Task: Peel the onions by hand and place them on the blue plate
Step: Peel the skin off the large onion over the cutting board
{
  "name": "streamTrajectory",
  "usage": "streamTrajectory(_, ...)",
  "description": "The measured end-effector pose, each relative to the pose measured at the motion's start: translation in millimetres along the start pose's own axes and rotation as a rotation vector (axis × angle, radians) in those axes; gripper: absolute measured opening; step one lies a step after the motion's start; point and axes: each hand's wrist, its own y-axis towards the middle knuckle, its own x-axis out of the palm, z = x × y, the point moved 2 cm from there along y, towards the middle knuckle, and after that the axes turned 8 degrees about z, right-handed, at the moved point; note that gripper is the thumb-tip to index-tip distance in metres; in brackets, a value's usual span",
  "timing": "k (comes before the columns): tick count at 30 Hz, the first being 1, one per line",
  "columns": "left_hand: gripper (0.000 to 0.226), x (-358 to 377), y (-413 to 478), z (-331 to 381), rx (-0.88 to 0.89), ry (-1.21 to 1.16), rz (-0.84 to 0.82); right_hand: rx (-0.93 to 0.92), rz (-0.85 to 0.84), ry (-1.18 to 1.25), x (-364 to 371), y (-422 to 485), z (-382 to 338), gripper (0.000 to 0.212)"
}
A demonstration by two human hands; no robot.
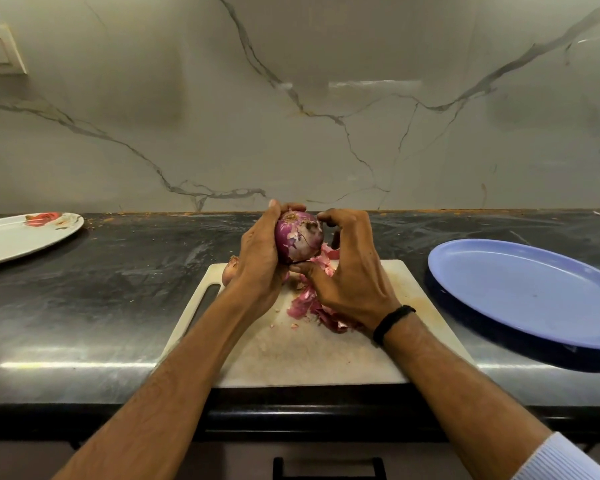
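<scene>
A purple onion (298, 237) with patches of dry skin is held up above the white cutting board (291, 348). My left hand (258, 258) grips it from the left, fingers curled over its top. My right hand (350, 271) holds it from the right, fingertips at its top and thumb under its base. A heap of pink onion skins (309, 304) lies on the board below my hands. Another onion (230, 270) peeks out behind my left wrist on the board. The blue plate (534, 292) stands at the right, with nothing on it.
A white plate with a red flower pattern (25, 237) sits at the far left on the dark stone counter (101, 299). A marble wall rises behind the counter. A drawer handle (328, 467) shows below the counter's front edge.
</scene>
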Motion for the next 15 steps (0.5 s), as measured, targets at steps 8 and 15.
streamTrajectory(8, 0.057, 2, -2, 1, -0.05, 0.022, -0.03, -0.016, -0.002, -0.011, -5, 2, -5, 0.067)
streamTrajectory(15, 0.045, -3, 0, 1, -0.053, 0.039, 0.018, 0.028, 0.067, 0.043, -11, 3, -8, 0.029)
